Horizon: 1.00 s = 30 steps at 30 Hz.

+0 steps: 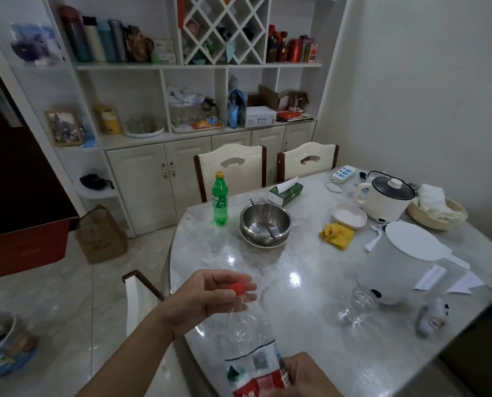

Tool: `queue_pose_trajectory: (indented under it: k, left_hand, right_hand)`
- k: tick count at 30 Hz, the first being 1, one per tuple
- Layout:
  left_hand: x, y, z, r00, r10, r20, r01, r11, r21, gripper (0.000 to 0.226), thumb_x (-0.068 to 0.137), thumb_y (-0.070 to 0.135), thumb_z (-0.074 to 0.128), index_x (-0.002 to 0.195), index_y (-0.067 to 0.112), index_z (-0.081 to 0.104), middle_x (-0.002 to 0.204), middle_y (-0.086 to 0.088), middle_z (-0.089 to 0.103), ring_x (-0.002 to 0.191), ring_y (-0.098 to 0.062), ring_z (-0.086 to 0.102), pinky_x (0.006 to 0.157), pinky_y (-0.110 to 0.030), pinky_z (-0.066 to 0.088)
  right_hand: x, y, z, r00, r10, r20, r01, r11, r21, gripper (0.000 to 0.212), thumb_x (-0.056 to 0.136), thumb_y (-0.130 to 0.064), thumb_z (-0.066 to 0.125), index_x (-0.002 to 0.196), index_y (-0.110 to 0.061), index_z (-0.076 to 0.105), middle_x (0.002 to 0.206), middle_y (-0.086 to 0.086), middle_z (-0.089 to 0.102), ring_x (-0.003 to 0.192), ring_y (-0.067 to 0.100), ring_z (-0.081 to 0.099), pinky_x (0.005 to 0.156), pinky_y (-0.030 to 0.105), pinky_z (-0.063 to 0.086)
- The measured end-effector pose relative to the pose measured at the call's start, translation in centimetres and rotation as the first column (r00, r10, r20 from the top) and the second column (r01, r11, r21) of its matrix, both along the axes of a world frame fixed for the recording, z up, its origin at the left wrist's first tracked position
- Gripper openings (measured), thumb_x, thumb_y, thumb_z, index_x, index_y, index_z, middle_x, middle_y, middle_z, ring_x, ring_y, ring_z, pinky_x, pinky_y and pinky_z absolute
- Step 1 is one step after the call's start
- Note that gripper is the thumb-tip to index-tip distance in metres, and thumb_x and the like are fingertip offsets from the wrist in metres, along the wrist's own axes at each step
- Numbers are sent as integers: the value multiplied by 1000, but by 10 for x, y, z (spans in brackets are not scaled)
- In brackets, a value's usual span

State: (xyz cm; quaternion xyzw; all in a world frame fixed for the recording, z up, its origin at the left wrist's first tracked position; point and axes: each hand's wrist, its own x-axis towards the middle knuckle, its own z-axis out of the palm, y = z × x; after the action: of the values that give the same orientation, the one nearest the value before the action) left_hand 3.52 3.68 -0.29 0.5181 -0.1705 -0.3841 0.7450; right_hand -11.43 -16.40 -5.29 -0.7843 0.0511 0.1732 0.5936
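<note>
A clear plastic bottle (pixel 247 336) with a red and white label tilts over the near edge of the marble table (pixel 310 270). My right hand (pixel 307 376) grips its lower body at the bottom of the view. My left hand (pixel 207 296) pinches the red cap (pixel 237 288) at the bottle's neck between thumb and fingers. Whether the cap sits tight on the neck cannot be told.
A small empty glass (pixel 357 306) stands beside a white kettle (pixel 402 262). Stacked steel bowls (pixel 264 222) holding a stick, a green soda bottle (pixel 220 200), a tissue box (pixel 286 191), a yellow cloth (pixel 336 233) and a cream cooker (pixel 386 200) lie farther back. A chair (pixel 141 299) stands at the left.
</note>
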Motion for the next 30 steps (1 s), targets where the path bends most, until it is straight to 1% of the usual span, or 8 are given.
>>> queue_pose_trajectory:
  k: [4, 7, 11, 13, 16, 21, 27, 30]
  left_hand:
    - [-7, -12, 7, 941, 312, 134, -337, 907, 254, 41, 64, 22, 86, 97, 0, 75, 93, -27, 78, 91, -43, 75, 66, -31, 64]
    - [-12, -18, 9, 895, 409, 177, -444, 851, 281, 52, 56, 34, 86, 90, -3, 75, 85, -25, 79, 79, -35, 78, 59, -27, 63]
    - [-15, -21, 10, 853, 475, 217, -520, 804, 287, 38, 65, 36, 83, 83, 2, 78, 79, -17, 80, 73, -27, 78, 60, -27, 62]
    - [-16, -21, 9, 839, 509, 191, -544, 793, 275, 38, 64, 35, 80, 82, 2, 77, 79, -18, 80, 70, -26, 77, 62, -29, 62]
    - [-17, -20, 11, 850, 508, 138, -526, 817, 237, 41, 62, 36, 76, 84, 0, 77, 82, -21, 80, 72, -28, 77, 66, -32, 62]
    - [-18, -15, 12, 894, 440, 81, -448, 877, 173, 34, 70, 29, 72, 85, -1, 76, 84, -23, 79, 74, -31, 76, 73, -38, 61]
    - [-25, -15, 9, 876, 473, 95, -482, 858, 176, 36, 72, 29, 72, 84, -3, 79, 84, -25, 79, 75, -36, 77, 72, -37, 65]
    - [-27, -13, 11, 879, 464, 106, -476, 859, 188, 31, 73, 28, 71, 81, -1, 80, 84, -24, 79, 75, -36, 77, 75, -41, 63]
  right_hand:
    - [1, -10, 5, 993, -121, 8, 121, 991, -60, 16, 70, -17, 85, 84, -9, 81, 86, 8, 82, 84, 21, 78, 85, 33, 63]
    - [7, -3, 11, 984, -167, 68, 179, 947, -266, 7, 69, -29, 83, 70, -23, 79, 76, -6, 81, 70, 5, 76, 79, 24, 63]
    - [12, 2, 21, 988, -109, 108, 139, 934, -330, 17, 73, -33, 80, 60, -41, 71, 77, -10, 81, 71, 3, 75, 73, 20, 63]
    - [12, 3, 23, 994, -69, 80, 86, 968, -235, 6, 72, -27, 79, 73, -32, 78, 82, -7, 82, 73, 8, 77, 73, 25, 65]
    - [13, 0, 28, 998, -37, -57, 38, 999, 12, 20, 72, -12, 82, 91, -14, 81, 90, 5, 82, 82, 21, 78, 73, 31, 65]
    - [12, -6, 30, 976, 105, -191, -46, 956, 291, 21, 75, -6, 82, 95, -6, 80, 91, 6, 81, 87, 20, 76, 76, 25, 59]
    - [14, -2, 27, 925, 219, -310, -80, 911, 406, 34, 77, -9, 81, 110, -2, 75, 108, 10, 79, 98, 21, 74, 79, 23, 58]
    - [16, 1, 25, 916, 239, -321, -87, 902, 423, 42, 78, -9, 81, 119, -5, 71, 118, 11, 75, 116, 28, 67, 95, 30, 54]
